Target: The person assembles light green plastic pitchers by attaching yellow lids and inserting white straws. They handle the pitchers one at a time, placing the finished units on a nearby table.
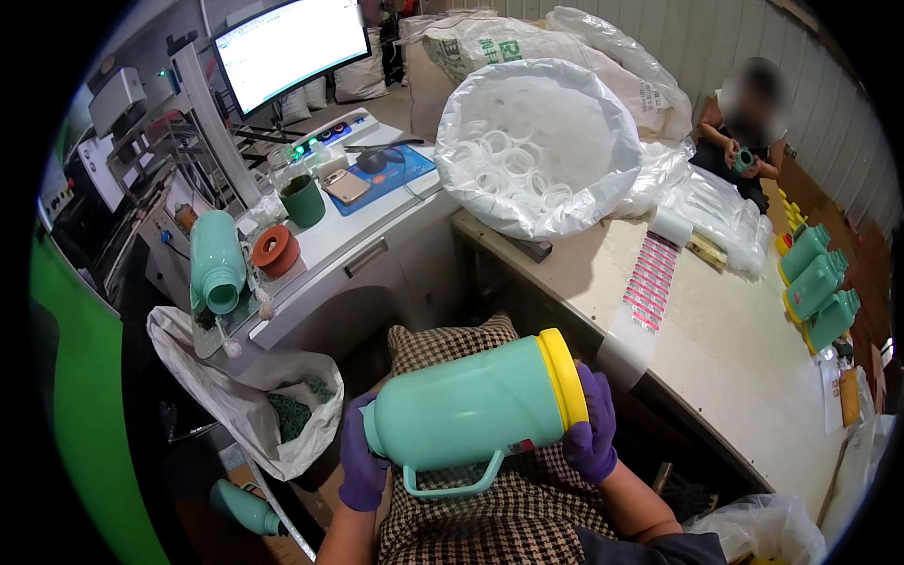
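Note:
A mint-green plastic jug shell (471,400) lies sideways across my lap, its loop handle turned toward me. A yellow ring-shaped base (562,381) is on its right end, and a small red label shows near that end. My left hand (362,459), in a purple glove, is closed around the narrower neck end. Also gloved in purple, my right hand (593,428) grips the yellow base, with its fingers curled over the rim. The palms and some fingertips are hidden behind the jug.
A white bag of clear rings (612,179) stands at the table corner, beside a strip of red labels (650,282). Several green jugs (812,287) line the right edge. Another jug (217,259) lies left, above a white sack (315,452). A co-worker (744,132) sits far right.

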`<state>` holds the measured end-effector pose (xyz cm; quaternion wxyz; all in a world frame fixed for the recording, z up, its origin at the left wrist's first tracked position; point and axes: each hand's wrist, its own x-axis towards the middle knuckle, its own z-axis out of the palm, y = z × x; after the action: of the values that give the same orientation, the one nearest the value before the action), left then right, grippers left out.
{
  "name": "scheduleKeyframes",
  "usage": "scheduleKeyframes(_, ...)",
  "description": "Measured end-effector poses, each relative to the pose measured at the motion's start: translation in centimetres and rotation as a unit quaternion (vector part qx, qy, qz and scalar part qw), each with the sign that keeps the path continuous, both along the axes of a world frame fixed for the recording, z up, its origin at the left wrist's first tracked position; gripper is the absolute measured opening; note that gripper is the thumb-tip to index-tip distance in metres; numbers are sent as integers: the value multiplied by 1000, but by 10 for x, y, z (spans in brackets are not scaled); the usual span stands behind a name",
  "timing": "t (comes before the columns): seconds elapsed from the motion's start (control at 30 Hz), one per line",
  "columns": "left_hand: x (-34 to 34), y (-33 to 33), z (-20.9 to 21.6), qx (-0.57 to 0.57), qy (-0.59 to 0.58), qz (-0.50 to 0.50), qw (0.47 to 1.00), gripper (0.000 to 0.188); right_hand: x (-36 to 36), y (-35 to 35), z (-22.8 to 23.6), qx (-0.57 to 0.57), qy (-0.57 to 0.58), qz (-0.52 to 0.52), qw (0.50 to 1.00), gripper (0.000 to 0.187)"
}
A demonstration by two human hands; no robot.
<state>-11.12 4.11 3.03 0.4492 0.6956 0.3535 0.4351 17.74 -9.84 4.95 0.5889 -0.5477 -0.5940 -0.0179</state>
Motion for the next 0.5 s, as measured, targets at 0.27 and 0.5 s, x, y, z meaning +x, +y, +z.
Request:
scheduleKeyframes(0.27,4,-4,-6,4,-60,44,997,35,-3,-13,4,8,74,17,997,66)
scheduleKeyframes(0.5,0,-8,3,1,-106,61,993,35,-8,-26,-4,-97,279,39,955,64)
